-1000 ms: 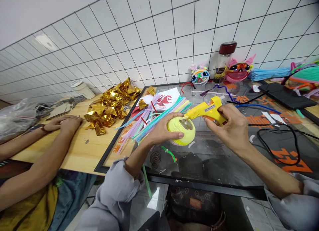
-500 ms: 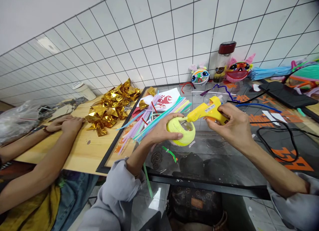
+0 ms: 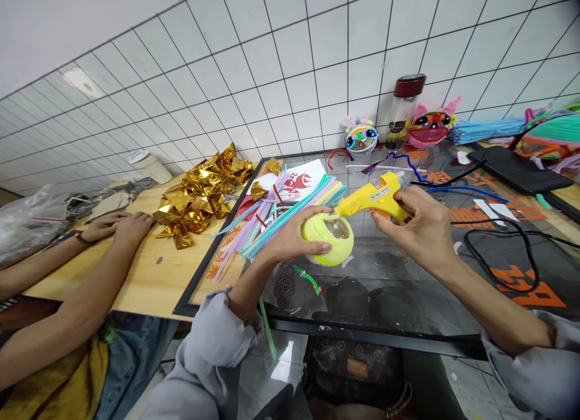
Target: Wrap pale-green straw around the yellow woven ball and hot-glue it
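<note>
My left hand point(image 3: 296, 235) is wrapped round the left side of a yellow round hollow ball point(image 3: 333, 248), seemingly covered in wound pipe cleaners, with an opening on top. In my right hand point(image 3: 419, 223) is a yellow glue gun point(image 3: 376, 197), fingers closed round its handle and trigger. The gun's nozzle points left and down and meets the ball's upper rim near my left fingertips; whether it touches I cannot tell. Both hands are above the dark glass tabletop point(image 3: 380, 287). Behind my left hand lies a bundle of pastel pipe cleaners point(image 3: 281, 208).
A co-worker's hands point(image 3: 120, 226) rest at the left beside crumpled gold foil shapes point(image 3: 203, 187). Toward the wall stand a glass bottle point(image 3: 403, 115), a white animal head point(image 3: 361, 137) and a pink one point(image 3: 430, 127). A black cable point(image 3: 501, 229) loops at right, near a black phone point(image 3: 521, 166).
The glue gun's nozzle has shifted slightly left along the ball's rim. My left hand still holds the ball in about the same place. The whole view has shifted a little.
</note>
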`<state>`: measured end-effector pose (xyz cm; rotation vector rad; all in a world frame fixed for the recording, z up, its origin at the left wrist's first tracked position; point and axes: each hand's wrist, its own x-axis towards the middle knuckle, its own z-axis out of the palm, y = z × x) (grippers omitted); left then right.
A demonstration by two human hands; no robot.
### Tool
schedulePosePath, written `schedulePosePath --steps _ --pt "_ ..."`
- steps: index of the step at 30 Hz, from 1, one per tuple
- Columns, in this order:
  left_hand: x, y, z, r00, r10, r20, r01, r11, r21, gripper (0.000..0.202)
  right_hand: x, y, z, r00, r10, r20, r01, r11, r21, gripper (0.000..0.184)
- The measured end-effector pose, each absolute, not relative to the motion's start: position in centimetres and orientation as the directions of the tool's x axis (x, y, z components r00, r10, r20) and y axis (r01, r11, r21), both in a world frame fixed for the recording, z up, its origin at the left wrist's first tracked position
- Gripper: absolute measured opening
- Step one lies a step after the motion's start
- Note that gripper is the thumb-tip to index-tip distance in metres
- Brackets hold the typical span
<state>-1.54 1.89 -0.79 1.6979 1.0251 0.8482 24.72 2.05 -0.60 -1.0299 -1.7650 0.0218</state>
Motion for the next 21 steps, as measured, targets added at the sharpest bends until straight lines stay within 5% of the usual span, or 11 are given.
schedulePosePath --steps 21 --pt "-1.61 2.0 -0.71 0.423 0.904 0.07 0.243 -0.187 0.952 0.08 24.75 1.99 -0.42 -0.113 0.659 0.743 0.589 0.647 -0.484 0.029"
